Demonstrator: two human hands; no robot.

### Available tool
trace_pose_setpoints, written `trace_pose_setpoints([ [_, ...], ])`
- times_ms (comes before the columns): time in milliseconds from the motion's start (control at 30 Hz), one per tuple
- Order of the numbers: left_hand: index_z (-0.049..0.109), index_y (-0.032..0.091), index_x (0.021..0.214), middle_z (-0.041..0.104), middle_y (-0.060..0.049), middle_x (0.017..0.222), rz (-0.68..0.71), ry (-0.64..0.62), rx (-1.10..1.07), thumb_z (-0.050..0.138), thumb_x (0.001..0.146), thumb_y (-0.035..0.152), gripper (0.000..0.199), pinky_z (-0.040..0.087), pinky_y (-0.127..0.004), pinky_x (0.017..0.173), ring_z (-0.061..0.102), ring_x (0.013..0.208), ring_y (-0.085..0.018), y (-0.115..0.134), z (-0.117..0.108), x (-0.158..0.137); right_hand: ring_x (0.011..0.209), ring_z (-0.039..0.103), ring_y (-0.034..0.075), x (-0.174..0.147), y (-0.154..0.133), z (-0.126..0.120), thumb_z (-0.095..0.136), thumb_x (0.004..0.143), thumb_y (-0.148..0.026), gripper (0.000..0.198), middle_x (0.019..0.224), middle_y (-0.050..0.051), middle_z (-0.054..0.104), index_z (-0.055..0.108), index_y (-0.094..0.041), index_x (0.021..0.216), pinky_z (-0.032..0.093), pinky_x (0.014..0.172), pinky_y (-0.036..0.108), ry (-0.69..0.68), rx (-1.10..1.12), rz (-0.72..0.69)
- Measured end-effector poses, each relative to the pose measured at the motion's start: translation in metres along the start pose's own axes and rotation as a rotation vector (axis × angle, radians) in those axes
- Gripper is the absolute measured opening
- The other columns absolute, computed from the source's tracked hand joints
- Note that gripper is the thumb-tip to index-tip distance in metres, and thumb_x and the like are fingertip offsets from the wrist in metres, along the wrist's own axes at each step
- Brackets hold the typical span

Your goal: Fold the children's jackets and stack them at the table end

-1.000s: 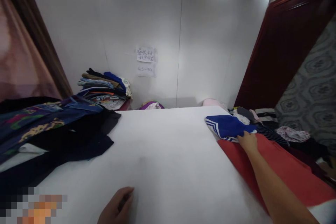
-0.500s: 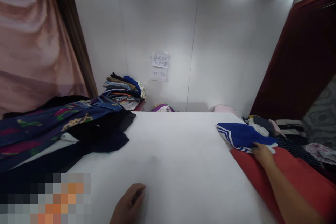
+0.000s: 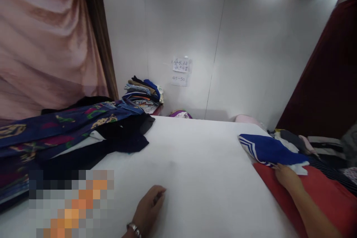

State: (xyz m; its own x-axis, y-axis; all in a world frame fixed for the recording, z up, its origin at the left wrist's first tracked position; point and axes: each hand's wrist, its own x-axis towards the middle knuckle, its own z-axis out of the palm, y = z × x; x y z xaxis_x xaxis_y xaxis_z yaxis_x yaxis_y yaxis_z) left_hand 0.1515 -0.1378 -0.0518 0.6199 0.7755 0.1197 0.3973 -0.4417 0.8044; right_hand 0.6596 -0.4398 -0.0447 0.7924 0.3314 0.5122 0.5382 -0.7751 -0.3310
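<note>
My right hand (image 3: 288, 179) reaches to the right side of the white table (image 3: 200, 163). Its fingers close on the near edge of a blue garment with white stripes and white trim (image 3: 269, 148). That garment lies partly over a red garment (image 3: 320, 193), which my forearm crosses. My left hand (image 3: 150, 204), with a metal band (image 3: 134, 229) on the wrist, hovers over or rests on the table's near part. Its fingers are curled in towards the thumb, and I see nothing held between them.
Dark and patterned clothes (image 3: 83, 130) are heaped along the table's left side. A stack of folded clothes (image 3: 143, 95) stands at the back left. Further garments (image 3: 323, 148) lie beyond the right edge. Handwritten papers (image 3: 181, 65) hang on the white wall.
My view has turned slightly left, so things sit further right. The right hand's fingers have moved from on top of the blue garment to its near edge. The left wrist's band now shows.
</note>
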Motion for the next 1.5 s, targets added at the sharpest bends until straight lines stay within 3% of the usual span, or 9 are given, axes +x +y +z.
trace_pose_setpoints([
  [133,0.06,0.026,0.085,0.062,0.001,0.079,0.045,-0.017,0.007,0.046,0.079,0.032,0.017,0.049,-0.031,0.069,0.058,0.07,-0.017,0.001,0.002,-0.003,0.105,0.063,0.033,-0.032,-0.035,-0.005,0.045,0.074,-0.031,0.033,0.108,0.019,0.068,0.071,-0.016,0.088,0.048,0.092,0.041,-0.168,0.129,-0.117],
  [300,0.06,0.022,0.092,0.064,-0.003,0.09,0.178,-0.043,0.015,0.046,0.082,0.026,0.018,0.05,-0.028,0.072,0.059,0.077,-0.015,0.013,-0.018,-0.017,0.103,0.065,0.032,-0.093,-0.107,-0.003,0.052,0.073,-0.046,0.036,0.109,0.012,0.07,0.073,-0.026,0.095,0.053,0.088,0.043,-0.424,0.404,-0.102],
  [467,0.061,0.021,0.102,0.067,-0.006,0.1,0.254,0.186,0.139,0.047,0.086,0.027,0.022,0.05,-0.034,0.087,0.062,0.095,-0.018,-0.002,-0.068,-0.033,0.106,0.064,0.032,-0.156,-0.177,0.002,0.056,0.074,-0.047,0.032,0.11,0.009,0.07,0.074,-0.032,0.096,0.052,0.093,0.048,-0.624,0.614,-0.321],
  [633,0.059,0.019,0.116,0.065,-0.01,0.116,0.057,0.444,0.381,0.052,0.085,0.031,0.034,0.044,-0.041,0.099,0.058,0.111,-0.024,-0.05,-0.128,-0.049,0.106,0.063,0.031,-0.201,-0.24,0.006,0.057,0.081,-0.038,0.031,0.114,0.006,0.068,0.067,-0.042,0.11,0.054,0.092,0.049,-0.715,0.738,-0.686],
  [767,0.045,0.013,0.134,0.056,-0.016,0.132,-0.253,0.45,0.542,0.058,0.081,0.04,0.061,0.039,-0.046,0.102,0.051,0.121,-0.03,-0.079,-0.157,-0.065,0.11,0.061,0.029,-0.226,-0.288,0.008,0.055,0.084,-0.028,0.047,0.12,0.002,0.065,0.054,-0.049,0.126,0.057,0.089,0.05,-0.694,0.796,-0.954],
  [900,0.035,0.012,0.142,0.047,-0.017,0.141,-0.419,0.371,0.589,0.061,0.077,0.052,0.08,0.028,-0.051,0.108,0.037,0.133,-0.033,-0.089,-0.161,-0.077,0.118,0.057,0.027,-0.245,-0.339,0.001,0.052,0.086,-0.022,0.053,0.125,0.003,0.062,0.047,-0.043,0.134,0.056,0.093,0.049,-0.691,0.824,-1.088],
  [1067,0.028,0.014,0.146,0.044,-0.016,0.144,-0.438,0.322,0.575,0.064,0.074,0.052,0.089,0.018,-0.052,0.112,0.03,0.137,-0.033,-0.092,-0.154,-0.082,0.126,0.049,0.024,-0.271,-0.416,-0.011,0.048,0.091,-0.022,0.059,0.13,0.007,0.059,0.029,-0.029,0.146,0.047,0.102,0.049,-0.721,0.885,-1.163],
  [1233,0.026,0.013,0.146,0.045,-0.015,0.143,-0.409,0.341,0.559,0.062,0.075,0.049,0.088,0.017,-0.05,0.112,0.032,0.136,-0.031,-0.094,-0.151,-0.084,0.132,0.041,0.022,-0.295,-0.493,0.004,0.042,0.095,-0.028,0.062,0.132,0.007,0.057,0.012,-0.027,0.15,0.034,0.109,0.053,-0.733,0.905,-1.187],
  [1500,0.028,0.01,0.144,0.045,-0.016,0.142,-0.37,0.364,0.565,0.058,0.078,0.039,0.078,0.018,-0.05,0.112,0.035,0.134,-0.031,-0.097,-0.15,-0.087,0.136,0.034,0.025,-0.32,-0.554,0.028,0.035,0.097,-0.034,0.055,0.135,0.01,0.055,0.025,-0.019,0.148,0.023,0.111,0.055,-0.683,0.704,-1.338],
])
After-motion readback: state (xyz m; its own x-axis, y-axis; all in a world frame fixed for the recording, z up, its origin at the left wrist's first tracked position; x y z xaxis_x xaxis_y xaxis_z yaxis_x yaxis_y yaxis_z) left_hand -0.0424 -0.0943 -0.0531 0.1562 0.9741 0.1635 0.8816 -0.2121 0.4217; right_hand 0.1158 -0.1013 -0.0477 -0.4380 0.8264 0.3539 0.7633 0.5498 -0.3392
